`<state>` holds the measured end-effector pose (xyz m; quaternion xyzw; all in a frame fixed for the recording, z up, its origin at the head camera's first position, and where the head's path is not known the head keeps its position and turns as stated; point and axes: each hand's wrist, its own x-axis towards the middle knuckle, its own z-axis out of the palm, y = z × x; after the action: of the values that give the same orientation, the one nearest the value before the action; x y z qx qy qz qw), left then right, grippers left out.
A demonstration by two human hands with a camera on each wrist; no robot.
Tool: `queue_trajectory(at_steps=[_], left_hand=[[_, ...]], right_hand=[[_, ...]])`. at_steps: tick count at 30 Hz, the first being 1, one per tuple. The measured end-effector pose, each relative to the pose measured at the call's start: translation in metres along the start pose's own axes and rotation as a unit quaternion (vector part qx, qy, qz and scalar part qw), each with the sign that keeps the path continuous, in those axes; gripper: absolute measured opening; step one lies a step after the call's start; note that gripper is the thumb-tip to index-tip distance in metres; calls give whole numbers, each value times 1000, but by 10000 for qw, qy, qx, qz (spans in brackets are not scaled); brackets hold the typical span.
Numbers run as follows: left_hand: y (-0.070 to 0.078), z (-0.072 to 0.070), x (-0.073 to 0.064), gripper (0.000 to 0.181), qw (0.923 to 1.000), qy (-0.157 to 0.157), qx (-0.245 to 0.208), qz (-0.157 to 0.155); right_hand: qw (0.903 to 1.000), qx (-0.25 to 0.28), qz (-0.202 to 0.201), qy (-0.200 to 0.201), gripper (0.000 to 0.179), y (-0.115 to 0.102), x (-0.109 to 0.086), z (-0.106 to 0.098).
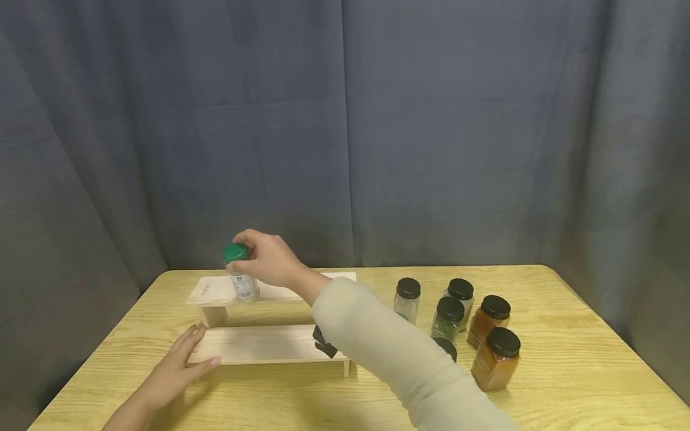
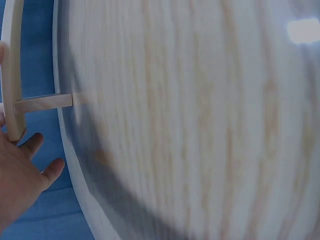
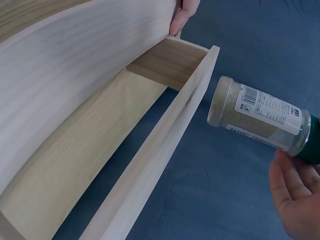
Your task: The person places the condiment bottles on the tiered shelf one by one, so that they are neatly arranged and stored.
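Note:
My right hand (image 1: 272,260) grips a spice jar (image 1: 244,287) by its green cap, thumb and fingers round it. The jar is clear with a white label and holds a pale brownish powder, as the right wrist view shows. Its base is close over the upper board (image 1: 215,291) of a two-tier wooden rack, near the left end. On the lower board (image 1: 253,344), my left hand (image 1: 173,364) rests at the left end, fingers extended along the side and thumb at the front edge. In the left wrist view, the left hand (image 2: 22,182) shows spread fingers beside the rack.
Several black-lidded jars stand on the table (image 1: 560,335) to the right, among them an orange-brown one (image 1: 495,362) and one with green contents (image 1: 447,317). My right sleeve (image 1: 399,353) crosses in front of the rack's right end. A dark curtain (image 1: 345,131) hangs behind the table.

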<state>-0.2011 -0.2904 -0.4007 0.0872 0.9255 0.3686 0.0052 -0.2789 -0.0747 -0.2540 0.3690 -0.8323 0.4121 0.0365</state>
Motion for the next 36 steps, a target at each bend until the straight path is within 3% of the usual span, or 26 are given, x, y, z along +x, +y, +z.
queue_trajectory(at_steps=[18, 31, 36], left_hand=[[6, -10, -6, 80, 9999, -36, -17, 95], [5, -10, -16, 77, 9999, -54, 41, 80], [7, -8, -19, 77, 9999, -31, 7, 129]], right_hand=[[9966, 351, 472, 575, 41, -7, 31, 24], [9980, -141, 494, 379, 44, -14, 37, 43], [9969, -74, 630, 468, 43, -12, 33, 45]])
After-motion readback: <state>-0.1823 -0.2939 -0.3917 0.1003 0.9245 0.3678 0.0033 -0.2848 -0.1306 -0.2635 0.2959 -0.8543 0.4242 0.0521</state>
